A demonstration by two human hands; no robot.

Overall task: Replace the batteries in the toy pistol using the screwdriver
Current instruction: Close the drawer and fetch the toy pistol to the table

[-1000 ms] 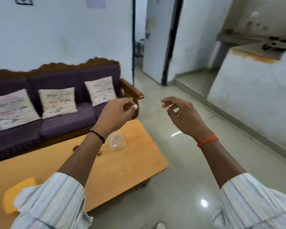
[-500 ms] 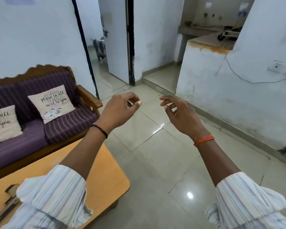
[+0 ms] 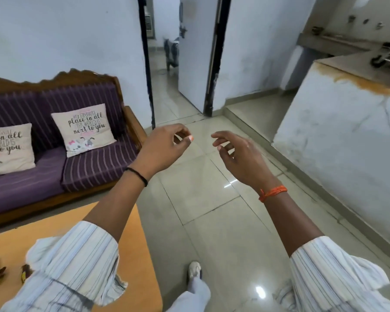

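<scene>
Both the left hand (image 3: 164, 147) and right hand (image 3: 241, 158) hover over the tiled floor (image 3: 212, 221), fingers loosely curled, holding nothing.

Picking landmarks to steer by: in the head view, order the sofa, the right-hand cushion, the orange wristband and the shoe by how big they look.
1. Sofa, largest by far.
2. Right-hand cushion.
3. Shoe and orange wristband: both small and look about alike, and they lie at different distances from the camera, so I won't rank them.
</scene>
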